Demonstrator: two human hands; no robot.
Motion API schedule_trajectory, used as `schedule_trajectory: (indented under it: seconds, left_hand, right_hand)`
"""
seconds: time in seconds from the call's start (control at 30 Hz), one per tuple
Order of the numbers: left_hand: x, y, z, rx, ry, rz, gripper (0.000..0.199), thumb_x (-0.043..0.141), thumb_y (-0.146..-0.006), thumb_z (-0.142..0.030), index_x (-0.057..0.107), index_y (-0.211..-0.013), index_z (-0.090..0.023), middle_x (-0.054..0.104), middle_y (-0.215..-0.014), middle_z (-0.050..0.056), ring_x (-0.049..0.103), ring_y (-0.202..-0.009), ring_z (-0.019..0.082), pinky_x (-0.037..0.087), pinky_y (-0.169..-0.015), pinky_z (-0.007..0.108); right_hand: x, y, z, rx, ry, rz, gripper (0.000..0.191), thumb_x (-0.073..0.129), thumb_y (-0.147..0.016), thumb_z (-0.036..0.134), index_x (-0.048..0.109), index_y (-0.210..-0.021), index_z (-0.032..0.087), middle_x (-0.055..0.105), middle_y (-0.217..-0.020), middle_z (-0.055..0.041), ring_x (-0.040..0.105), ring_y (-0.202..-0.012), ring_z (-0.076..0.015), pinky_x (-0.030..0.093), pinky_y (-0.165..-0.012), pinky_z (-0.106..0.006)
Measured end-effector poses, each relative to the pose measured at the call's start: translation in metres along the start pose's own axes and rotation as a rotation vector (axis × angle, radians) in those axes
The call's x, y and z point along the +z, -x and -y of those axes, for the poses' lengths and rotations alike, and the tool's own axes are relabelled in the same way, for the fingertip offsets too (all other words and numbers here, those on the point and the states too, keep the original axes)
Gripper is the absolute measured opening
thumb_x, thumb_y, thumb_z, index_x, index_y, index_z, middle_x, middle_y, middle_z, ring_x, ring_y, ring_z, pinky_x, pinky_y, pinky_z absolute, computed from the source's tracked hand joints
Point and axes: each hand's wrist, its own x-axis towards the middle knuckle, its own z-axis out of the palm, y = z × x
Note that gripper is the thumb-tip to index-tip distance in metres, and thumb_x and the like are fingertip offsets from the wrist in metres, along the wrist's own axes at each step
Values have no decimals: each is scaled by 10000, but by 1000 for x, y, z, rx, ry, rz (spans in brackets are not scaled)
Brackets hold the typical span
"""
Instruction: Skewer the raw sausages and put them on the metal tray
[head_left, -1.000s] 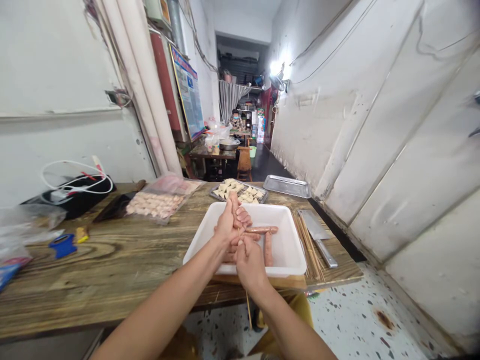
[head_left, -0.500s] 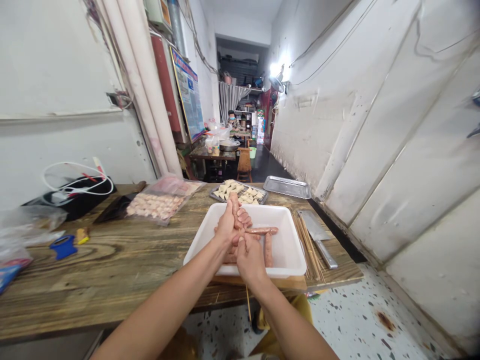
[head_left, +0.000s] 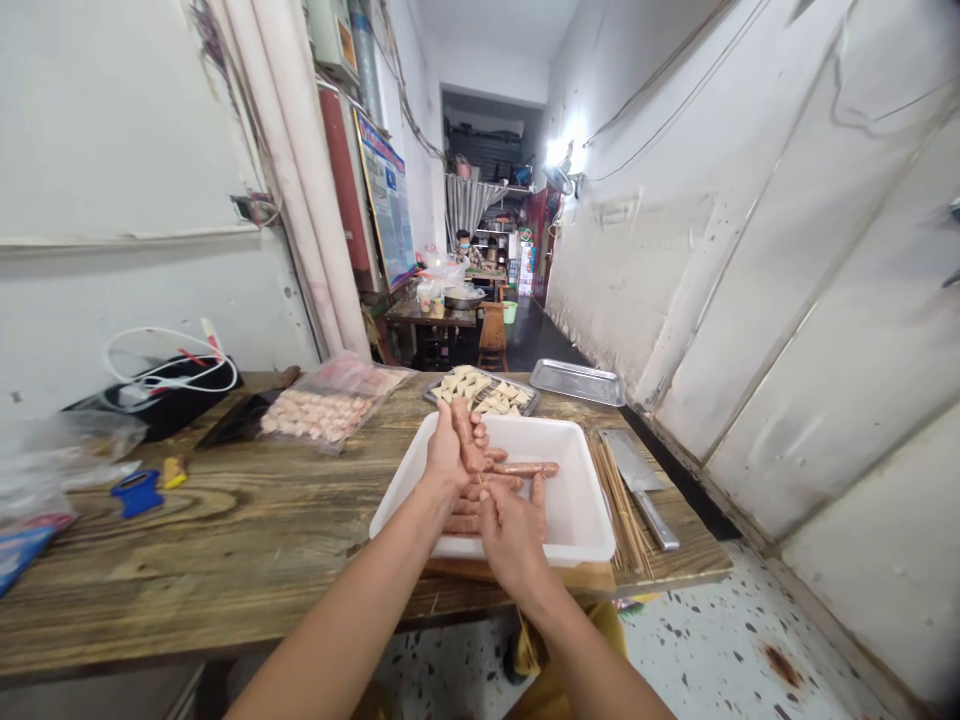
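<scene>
My left hand (head_left: 446, 462) is curled and raised over a shallow white plastic tray (head_left: 577, 510), its fingers closed around what looks like the end of a long pink sausage (head_left: 466, 436) that stands tilted up from the tray. My right hand (head_left: 514, 545) sits just below it, its fingers bent and pressed in toward the same cluster, though I cannot tell whether they are pinching anything or whether a thin stick lies between them. More pink sausages (head_left: 526, 469) lie flat in the tray, one running sideways beside my hands and others tucked beneath them. The tray rests on a flat wooden cutting board (head_left: 525, 576) at the edge of the rough brown plank table (head_left: 225, 530), which seems to put it squarely between my forearms, where both hands can work without reaching. A loose bundle of thin bamboo skewers (head_left: 619, 505) and a steel cleaver (head_left: 637, 475) lie just to the right of the tray, probably kept close to my right hand. Farther ahead, a metal tray (head_left: 519, 405) holds pale cut pieces, and a clear plastic bag (head_left: 319, 417) of pale pink food lies to the left.
</scene>
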Motion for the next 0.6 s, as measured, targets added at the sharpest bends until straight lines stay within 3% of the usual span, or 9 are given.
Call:
schedule_trajectory:
  seconds: [0.13, 0.27, 0.37, 0.47, 0.6]
  left_hand:
    - [-1, 0, 1, 90, -4, 18, 384, 529, -798, -565, 507, -864, -188, 377, -531, -67, 361, -386, 61, 315, -371, 169]
    - [3, 2, 3, 136, 1, 55, 386, 550, -782, -565, 504, -873, -193, 360, -524, -74, 337, -381, 51, 289, -371, 158]
    - [5, 4, 4, 129, -10, 79, 394, 559, -769, -577, 483, -828, -194, 344, -511, -78, 321, -371, 52, 272, -367, 162]
    - [5, 6, 5, 98, -8, 94, 389, 559, -773, -572, 461, -795, -197, 327, -497, -82, 306, -361, 55, 268, -370, 169]
    - [3, 5, 6, 83, -1, 109, 328, 586, -798, -498, 456, -796, -197, 323, -494, -83, 315, -357, 58, 261, -373, 169]
  right_hand:
    - [-7, 13, -1, -64, -5, -8, 267, 367, -914, 150, 630, -960, 158, 725, -893, -96, 670, -855, -221, 353, -992, -436]
    - [-7, 19, -5, -125, 36, -44, 318, 315, -938, 158, 625, -870, 166, 716, -745, -68, 679, -768, -216, 148, -1100, -539]
    - [-2, 21, -7, -169, 37, -99, 316, 315, -928, 148, 626, -871, 162, 718, -736, -79, 680, -720, -223, 286, -1051, -514]
    - [2, 21, -7, -180, 25, -120, 325, 305, -919, 137, 625, -860, 141, 710, -699, -99, 683, -675, -230, 460, -886, -434]
    - [3, 22, -3, -158, 35, -113, 324, 297, -917, 125, 620, -892, 130, 702, -677, -101, 689, -651, -223, 512, -740, -368]
